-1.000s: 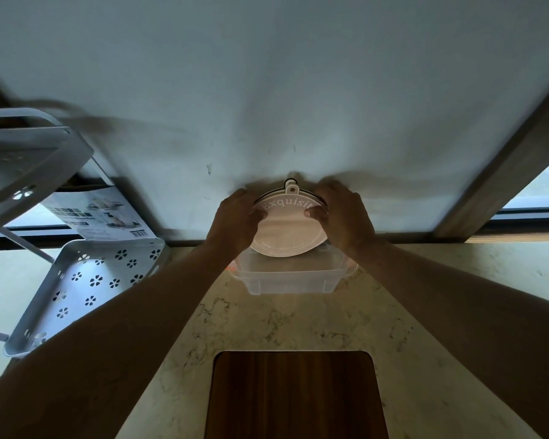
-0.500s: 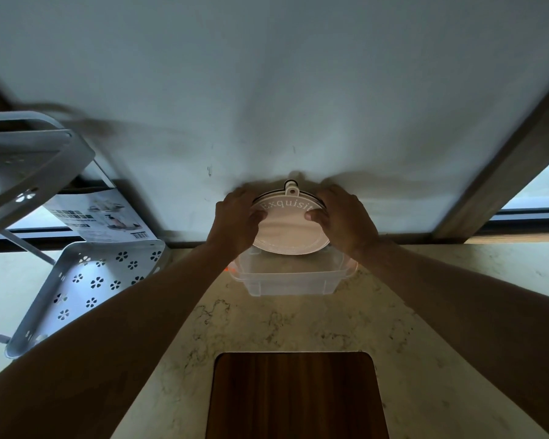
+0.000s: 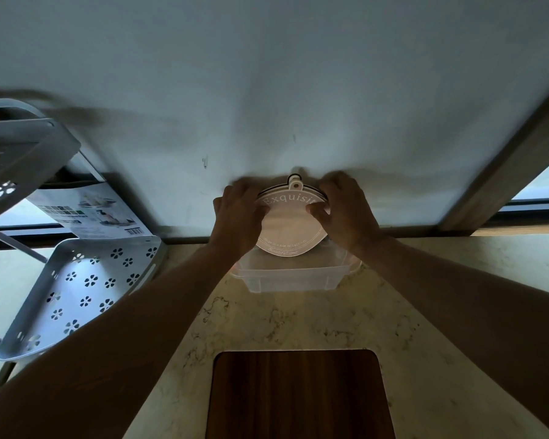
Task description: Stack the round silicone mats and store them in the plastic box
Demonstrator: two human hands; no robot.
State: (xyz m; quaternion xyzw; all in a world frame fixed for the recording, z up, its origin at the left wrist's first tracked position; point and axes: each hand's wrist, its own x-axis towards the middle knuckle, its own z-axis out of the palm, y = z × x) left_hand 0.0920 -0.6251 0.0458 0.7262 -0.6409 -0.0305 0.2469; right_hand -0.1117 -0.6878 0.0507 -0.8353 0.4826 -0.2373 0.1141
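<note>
Gripping from both sides, the left hand (image 3: 240, 213) and the right hand (image 3: 346, 210) held the stack of round silicone mats (image 3: 290, 226) between them, thumbs pressed on the pale top face, fingers curled behind the rim. That top mat carried the word "Exquisite" in an arc, and dark edges of further mats peeked out behind its upper rim, by the small hanging tab (image 3: 295, 184). The stack stood tilted, facing the camera, its lower edge dipping into the open plastic box (image 3: 290, 280) directly beneath the hands! How deep it sat could not be told. The box rested on the marbled counter (image 3: 425, 312), close against the white wall (image 3: 267, 90). Nearer than the hands, between the forearms, lay a dark wooden board (image 3: 298, 397). Off to the left hand's side stood a white metal rack (image 3: 76, 293) with flower-shaped cutouts, a printed leaflet (image 3: 92, 213) propped behind it.
</note>
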